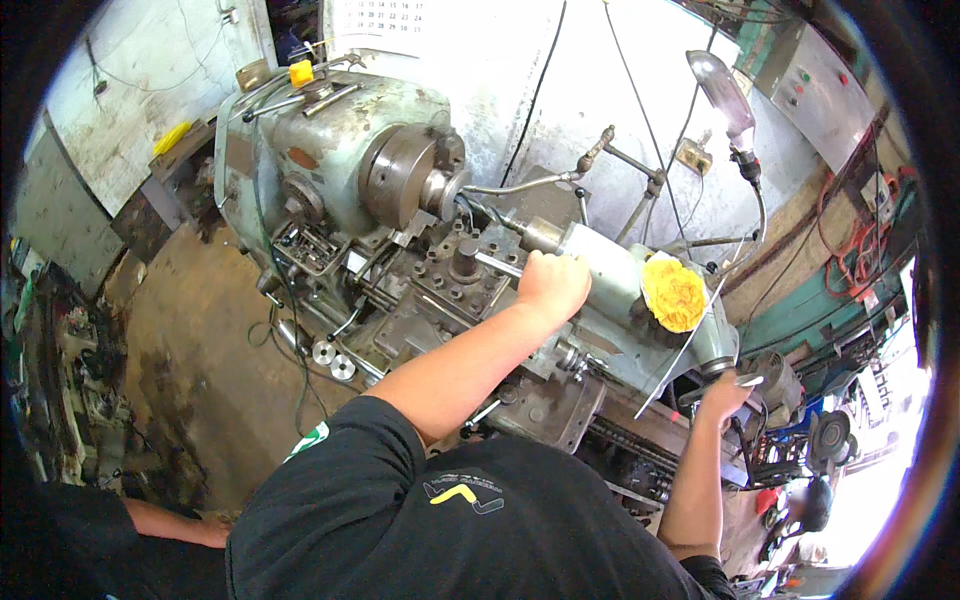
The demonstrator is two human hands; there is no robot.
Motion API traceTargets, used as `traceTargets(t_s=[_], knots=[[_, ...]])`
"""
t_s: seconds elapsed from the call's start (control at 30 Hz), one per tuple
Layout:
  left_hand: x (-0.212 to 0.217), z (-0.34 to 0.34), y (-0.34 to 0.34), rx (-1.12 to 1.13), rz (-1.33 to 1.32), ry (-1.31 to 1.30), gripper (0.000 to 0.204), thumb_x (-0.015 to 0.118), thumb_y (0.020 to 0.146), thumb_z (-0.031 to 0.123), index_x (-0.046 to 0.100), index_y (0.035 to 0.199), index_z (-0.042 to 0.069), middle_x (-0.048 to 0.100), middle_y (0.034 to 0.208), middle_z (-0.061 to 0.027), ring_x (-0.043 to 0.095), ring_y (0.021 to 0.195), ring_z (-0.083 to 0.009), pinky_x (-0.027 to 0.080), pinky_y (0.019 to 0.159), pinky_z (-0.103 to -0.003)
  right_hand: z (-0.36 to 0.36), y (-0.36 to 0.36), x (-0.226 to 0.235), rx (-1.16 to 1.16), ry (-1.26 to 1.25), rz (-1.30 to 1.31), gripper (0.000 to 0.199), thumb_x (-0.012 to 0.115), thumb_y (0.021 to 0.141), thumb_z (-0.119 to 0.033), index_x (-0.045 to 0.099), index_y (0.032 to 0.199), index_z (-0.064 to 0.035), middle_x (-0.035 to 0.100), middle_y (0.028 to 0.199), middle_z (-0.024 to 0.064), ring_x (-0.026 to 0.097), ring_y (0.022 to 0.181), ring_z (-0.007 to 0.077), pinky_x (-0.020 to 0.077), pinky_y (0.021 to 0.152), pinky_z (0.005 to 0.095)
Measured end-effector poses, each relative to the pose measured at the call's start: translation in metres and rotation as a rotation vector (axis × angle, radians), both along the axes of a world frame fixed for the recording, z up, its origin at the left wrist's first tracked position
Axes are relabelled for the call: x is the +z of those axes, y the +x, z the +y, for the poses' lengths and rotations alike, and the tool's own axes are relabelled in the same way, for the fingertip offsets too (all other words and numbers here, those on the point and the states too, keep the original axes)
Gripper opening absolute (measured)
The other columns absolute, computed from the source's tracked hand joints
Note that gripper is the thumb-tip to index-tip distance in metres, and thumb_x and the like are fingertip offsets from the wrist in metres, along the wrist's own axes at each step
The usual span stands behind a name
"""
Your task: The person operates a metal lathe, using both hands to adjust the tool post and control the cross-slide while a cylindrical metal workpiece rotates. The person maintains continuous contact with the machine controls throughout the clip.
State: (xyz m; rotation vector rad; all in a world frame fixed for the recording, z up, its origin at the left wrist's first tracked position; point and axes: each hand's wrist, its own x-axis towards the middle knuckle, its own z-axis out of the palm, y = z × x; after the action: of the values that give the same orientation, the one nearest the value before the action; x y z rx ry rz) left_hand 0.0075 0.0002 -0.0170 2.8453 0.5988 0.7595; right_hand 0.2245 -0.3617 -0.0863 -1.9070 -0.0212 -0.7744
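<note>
My left hand (pixel 555 287) is closed around the end of the tool-post lever (pixel 498 265), which reaches out from the tool post (pixel 465 262) of a large green-grey lathe. Far to the right, my right hand (pixel 725 396) grips a handle at the end of the tailstock (pixel 608 262); the fingers partly hide that handle. A drill bit (pixel 487 210) sticks out of the tailstock's front holder (pixel 541 236) toward a shiny round metal workpiece (pixel 442 192) in the lathe chuck (pixel 395 178). Whether the bit touches the workpiece, I cannot tell.
A yellow cloth (pixel 674 295) lies on the tailstock. A work lamp (pixel 722 100) and a jointed coolant pipe (pixel 530 184) hang over the machine. Two metal discs (pixel 333 360) sit at its left front. Another person's arm (pixel 178 524) shows at lower left.
</note>
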Motion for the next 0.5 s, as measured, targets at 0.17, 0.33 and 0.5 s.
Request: traceTargets(t_s=[0.17, 0.33, 0.5], knots=[[0.003, 0.001, 0.005, -0.001, 0.121, 0.007, 0.028, 0.056, 0.097, 0.029, 0.074, 0.085, 0.011, 0.075, 0.076, -0.0159, 0.075, 0.068, -0.0349, 0.057, 0.065, -0.051, 0.032, -0.047, -0.005, -0.168, -0.201, -0.101, 0.050, 0.064, 0.092, -0.009, 0.054, 0.137, 0.0088, 0.067, 0.122, 0.0305, 0.064, 0.113, 0.0448, 0.0484, 0.100, 0.0495], [0.008, -0.003, 0.005, 0.052, 0.077, 0.007, 0.032, 0.055, 0.100, 0.033, 0.074, 0.089, 0.011, 0.075, 0.079, -0.0180, 0.074, 0.071, -0.0374, 0.058, 0.069, -0.052, 0.039, -0.059, 0.006, -0.121, -0.151, -0.154, 0.058, 0.065, 0.086, -0.003, 0.048, 0.139, 0.0123, 0.067, 0.120, 0.0315, 0.066, 0.111, 0.0435, 0.0491, 0.101, 0.0471], [0.011, -0.007, 0.003, 0.101, 0.119, 0.124, 0.033, 0.054, 0.101, 0.036, 0.073, 0.095, 0.010, 0.075, 0.077, -0.0171, 0.075, 0.073, -0.0362, 0.058, 0.070, -0.049, 0.036, -0.061, 0.007, -0.031, 0.027, 0.065, 0.084, 0.071, 0.081, -0.007, 0.030, 0.152, 0.0147, 0.063, 0.124, 0.0361, 0.063, 0.117, 0.0492, 0.0479, 0.105, 0.0488]])
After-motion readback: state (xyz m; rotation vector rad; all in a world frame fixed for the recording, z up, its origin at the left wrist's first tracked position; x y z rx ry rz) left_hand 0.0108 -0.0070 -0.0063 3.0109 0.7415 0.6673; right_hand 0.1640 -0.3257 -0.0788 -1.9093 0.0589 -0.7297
